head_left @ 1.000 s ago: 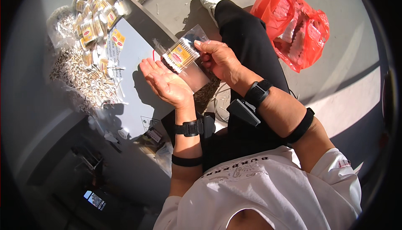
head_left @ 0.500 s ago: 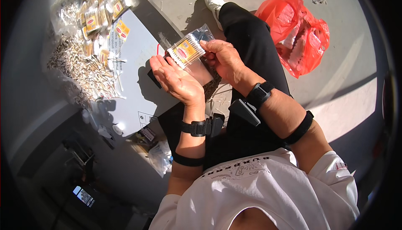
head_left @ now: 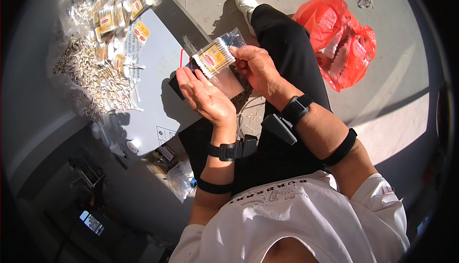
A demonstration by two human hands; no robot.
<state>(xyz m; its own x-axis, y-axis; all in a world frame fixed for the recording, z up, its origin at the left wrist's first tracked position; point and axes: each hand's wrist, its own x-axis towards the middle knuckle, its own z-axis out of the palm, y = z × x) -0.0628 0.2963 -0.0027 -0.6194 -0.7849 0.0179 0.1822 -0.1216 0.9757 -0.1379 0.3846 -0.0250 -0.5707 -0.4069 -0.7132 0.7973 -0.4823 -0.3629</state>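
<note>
Pressure is best kept light: pinching the swab pack [head_left: 213, 58] by its clear film [head_left: 233, 36], away from the cotton tips, should let the row lie even without bending, and a fairly level hold would probably stop the yellow card inside from sliding. An open palm close by seems a sensible guard against drops.

The pack is held at a slant between the hands, over the edge of the worktop [head_left: 149, 117]. The right hand [head_left: 258, 66] pinches its right end between thumb and fingers. The left hand [head_left: 209, 99] lies open, palm up, fingers extended, gripping nothing; its fingertips are just beside the pack's lower left edge, though whether they touch cannot be told. Farther left, loose swabs [head_left: 93, 78] are heaped beside filled packs [head_left: 114, 9].
</note>
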